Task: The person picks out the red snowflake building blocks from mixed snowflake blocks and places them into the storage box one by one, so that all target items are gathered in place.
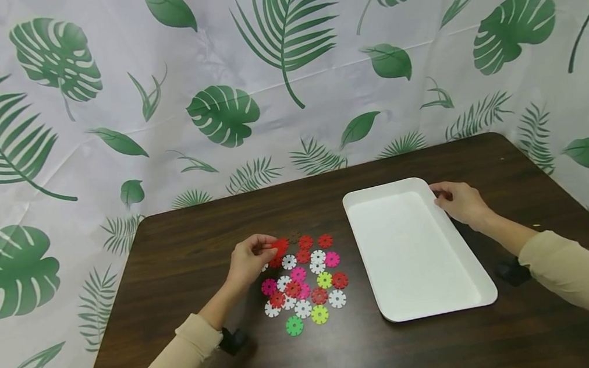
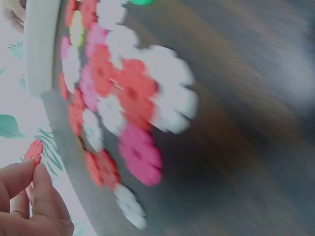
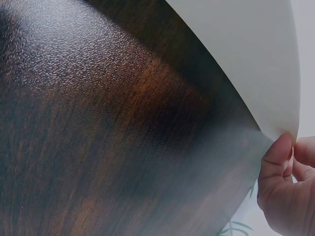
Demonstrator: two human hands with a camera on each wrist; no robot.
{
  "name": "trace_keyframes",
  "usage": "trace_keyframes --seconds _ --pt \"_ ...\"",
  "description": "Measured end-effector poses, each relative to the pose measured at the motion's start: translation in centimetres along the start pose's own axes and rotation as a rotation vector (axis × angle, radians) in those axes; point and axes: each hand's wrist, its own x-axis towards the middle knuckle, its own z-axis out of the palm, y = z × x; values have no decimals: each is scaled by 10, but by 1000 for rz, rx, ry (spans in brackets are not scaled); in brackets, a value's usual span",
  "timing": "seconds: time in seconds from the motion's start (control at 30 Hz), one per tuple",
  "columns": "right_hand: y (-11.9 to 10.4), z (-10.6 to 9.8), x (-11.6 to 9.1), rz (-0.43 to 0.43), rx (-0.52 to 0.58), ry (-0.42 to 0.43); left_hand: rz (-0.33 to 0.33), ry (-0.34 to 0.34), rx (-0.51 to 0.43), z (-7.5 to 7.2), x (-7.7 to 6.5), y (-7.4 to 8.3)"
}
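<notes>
Between thumb and fingertips, my left hand (image 1: 244,264) pinches a red notched plastic disc (image 2: 34,149), held over the back left of a spread of similar discs. Those loose discs lie on the table, some overlapping: red (image 1: 340,280), white (image 1: 337,299), pink (image 1: 332,259), yellow (image 1: 319,314) and a green one (image 1: 294,325) at the front. To their right stands a white rectangular tray (image 1: 410,250). My right hand (image 1: 461,203) grips its right rim near the far corner; the right wrist view shows the thumb and fingers pinching that edge.
The dark wood-grain table (image 1: 184,246) has rounded far corners. Behind it hangs a white cloth (image 1: 157,61) printed with green leaves. A brown disc (image 1: 293,238) lies at the back of the spread. Both wrists carry small black devices (image 1: 233,341).
</notes>
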Motion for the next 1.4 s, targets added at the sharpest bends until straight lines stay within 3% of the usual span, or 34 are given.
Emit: trace_keyframes --seconds 0.33,0.7,0.87,1.1,1.4 --pt "0 -1 -1 6 2 10 7 -68 -163 43 19 41" --pt "-1 2 -2 7 -6 24 14 -135 -247 97 40 79" --pt "0 2 -1 3 -5 30 -3 -138 -240 124 49 92" --pt "0 0 -2 15 7 28 -66 -135 -306 166 60 112" --pt "-2 1 -3 26 8 34 -140 -84 -376 206 70 123"
